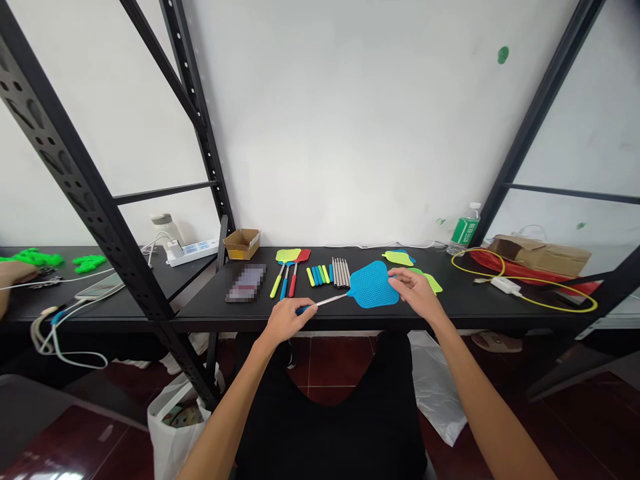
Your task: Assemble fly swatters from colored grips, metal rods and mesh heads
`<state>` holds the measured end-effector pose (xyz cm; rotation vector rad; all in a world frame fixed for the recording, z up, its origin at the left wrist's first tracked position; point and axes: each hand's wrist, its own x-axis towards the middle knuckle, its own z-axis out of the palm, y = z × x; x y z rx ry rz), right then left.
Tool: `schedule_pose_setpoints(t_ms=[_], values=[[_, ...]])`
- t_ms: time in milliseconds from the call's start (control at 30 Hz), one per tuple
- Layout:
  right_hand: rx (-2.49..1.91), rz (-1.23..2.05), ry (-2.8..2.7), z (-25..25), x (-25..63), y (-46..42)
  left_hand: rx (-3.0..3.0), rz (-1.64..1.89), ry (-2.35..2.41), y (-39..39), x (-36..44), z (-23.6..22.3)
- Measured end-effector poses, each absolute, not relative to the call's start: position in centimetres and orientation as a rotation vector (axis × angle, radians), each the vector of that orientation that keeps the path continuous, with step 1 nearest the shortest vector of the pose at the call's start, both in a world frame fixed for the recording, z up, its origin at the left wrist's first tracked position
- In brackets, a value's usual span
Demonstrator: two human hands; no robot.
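A fly swatter (pixel 374 285) with a blue perforated head and a metal rod lies across my two hands above the black shelf. My left hand (pixel 290 319) is closed round its blue handle. At the head's right edge, the fingers of my right hand (pixel 414 291) pinch the blue plastic. Beyond it lie several metal rods (pixel 341 273) side by side, and left of them a row of yellow-green and blue handle grips (pixel 320 275). Assembled swatters (pixel 293 272) in yellow-green, blue and red rest further left. Loose yellow-green heads (pixel 399 258) lie behind my right hand.
A phone-like item (pixel 247 283), blurred out, and a small cardboard box (pixel 242 244) stand at left. To the right are a water bottle (pixel 465 229), a yellow cable (pixel 555 308) and a brown paper package (pixel 540 255). Another person's hand (pixel 15 273) shows at far left, beyond the black upright (pixel 85 167).
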<state>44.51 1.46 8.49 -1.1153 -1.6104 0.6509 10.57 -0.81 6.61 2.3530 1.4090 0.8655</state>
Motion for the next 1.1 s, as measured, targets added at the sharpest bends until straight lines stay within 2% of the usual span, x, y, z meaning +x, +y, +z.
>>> schedule_pose_setpoints(t_ms=[533, 1100], values=[[-1.041, 0.71, -1.708, 8.6, 44.9, 1.3, 2.342, 0.861, 1.404, -0.7, 10.6, 6.5], [-1.093, 0.515, -1.669, 8.0, 45.1, 2.0, 2.328, 0.853, 1.404, -0.7, 10.6, 6.7]])
